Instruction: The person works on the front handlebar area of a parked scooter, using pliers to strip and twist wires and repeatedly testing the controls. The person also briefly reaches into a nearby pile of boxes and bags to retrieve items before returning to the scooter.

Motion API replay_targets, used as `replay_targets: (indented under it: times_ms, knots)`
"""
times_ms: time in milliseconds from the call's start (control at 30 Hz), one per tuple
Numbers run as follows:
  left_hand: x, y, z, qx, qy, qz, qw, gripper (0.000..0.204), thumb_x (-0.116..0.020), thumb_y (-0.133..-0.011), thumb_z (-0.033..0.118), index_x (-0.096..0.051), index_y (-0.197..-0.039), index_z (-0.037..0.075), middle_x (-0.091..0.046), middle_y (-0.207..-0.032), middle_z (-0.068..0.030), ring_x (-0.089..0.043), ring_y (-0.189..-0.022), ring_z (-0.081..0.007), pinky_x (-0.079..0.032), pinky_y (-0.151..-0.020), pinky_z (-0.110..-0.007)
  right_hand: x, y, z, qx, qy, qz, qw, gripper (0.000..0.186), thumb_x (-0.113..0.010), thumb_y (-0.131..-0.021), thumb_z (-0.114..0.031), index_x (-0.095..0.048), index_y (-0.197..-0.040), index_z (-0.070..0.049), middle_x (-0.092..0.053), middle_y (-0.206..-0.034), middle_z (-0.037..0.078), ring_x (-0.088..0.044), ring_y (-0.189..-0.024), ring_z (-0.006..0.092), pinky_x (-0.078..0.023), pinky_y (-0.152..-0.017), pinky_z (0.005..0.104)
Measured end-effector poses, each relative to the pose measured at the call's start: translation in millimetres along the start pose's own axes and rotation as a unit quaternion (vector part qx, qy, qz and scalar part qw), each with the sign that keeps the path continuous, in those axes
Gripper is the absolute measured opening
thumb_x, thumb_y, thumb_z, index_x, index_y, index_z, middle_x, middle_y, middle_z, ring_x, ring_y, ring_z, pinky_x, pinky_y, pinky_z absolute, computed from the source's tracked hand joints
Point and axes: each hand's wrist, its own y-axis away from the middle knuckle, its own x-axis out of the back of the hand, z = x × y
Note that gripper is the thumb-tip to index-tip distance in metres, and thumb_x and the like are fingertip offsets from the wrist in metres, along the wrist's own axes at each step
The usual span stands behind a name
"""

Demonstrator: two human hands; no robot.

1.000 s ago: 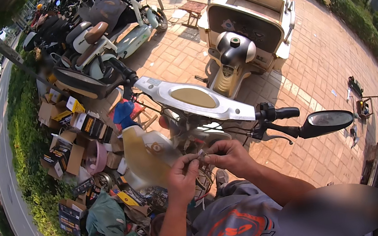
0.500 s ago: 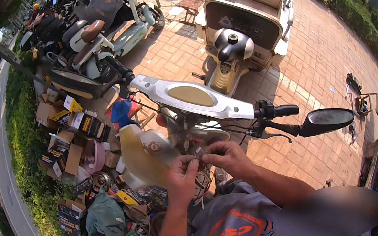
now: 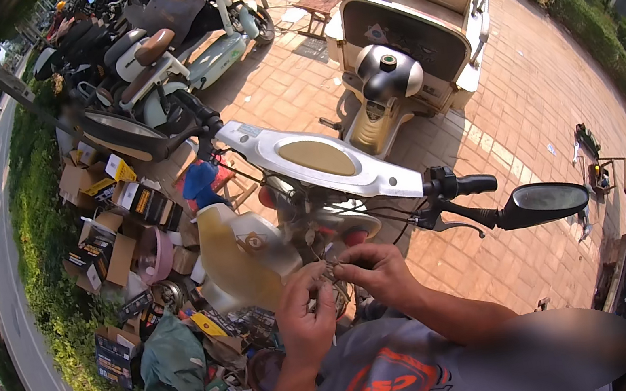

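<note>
My left hand (image 3: 308, 311) and my right hand (image 3: 378, 269) meet just behind the handlebar of a scooter, fingertips pinched close together. Between them is something small and thin, perhaps a wire end; I cannot make it out. The white handlebar cover (image 3: 256, 145) has a tan oval in its middle. Cables and wiring (image 3: 356, 207) hang exposed beneath it. A yellowish, dusty body panel (image 3: 245, 255) sits beside my left hand. Toward the right are the black grip (image 3: 475, 184), the brake lever (image 3: 457, 223) and a round-ended mirror (image 3: 548, 203).
Cardboard boxes (image 3: 121, 250), a pink basin (image 3: 160, 262) and a green cloth (image 3: 174, 369) crowd the left side by a hedge (image 3: 41, 238). Ahead stands a three-wheeled cargo vehicle (image 3: 406, 33). Parked scooters (image 3: 218, 59) fill the far left, near a small stool (image 3: 316, 5).
My left hand has shifted slightly right and its fingers have turned. Both hands stay close together. The view has moved slightly; the scooter stands where it was.
</note>
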Motion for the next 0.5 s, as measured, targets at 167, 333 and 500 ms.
replay_targets:
  times_ms: [167, 333, 500]
  knots:
    - [0, -11, -7, -0.030, -0.020, -0.039, 0.999, 0.018, -0.060, -0.086, 0.002, -0.062, -0.104, -0.002, -0.064, -0.099, -0.0125, -0.063, -0.088, -0.0196, -0.050, -0.075, -0.029, -1, 2, 1, 0.000, -0.036, 0.012, 0.999, 0.018, -0.067, -0.088, -0.009, -0.065, -0.100, 0.003, -0.066, -0.088, 0.004, -0.062, -0.080, 0.0089, -0.053, -0.071, 0.0224]
    - [4, -19, -8, 0.058, -0.003, -0.120, 0.991, 0.016, -0.060, -0.089, 0.004, -0.061, -0.103, -0.002, -0.063, -0.094, -0.0061, -0.060, -0.082, -0.0113, -0.049, -0.072, -0.024, 1, 3, 6, 0.028, -0.044, 0.021, 0.998, 0.016, -0.066, -0.088, -0.008, -0.064, -0.100, 0.002, -0.064, -0.086, 0.003, -0.060, -0.079, 0.0081, -0.052, -0.071, 0.0223]
    - [11, -16, -24, 0.075, -0.046, -0.128, 0.988, 0.011, -0.060, -0.091, 0.007, -0.061, -0.098, -0.001, -0.062, -0.084, -0.0030, -0.058, -0.071, -0.0094, -0.048, -0.065, -0.023, 12, 4, 7, 0.038, -0.145, 0.057, 0.987, 0.016, -0.067, -0.087, -0.008, -0.065, -0.099, 0.001, -0.065, -0.086, 0.001, -0.058, -0.077, 0.0069, -0.048, -0.068, 0.0212]
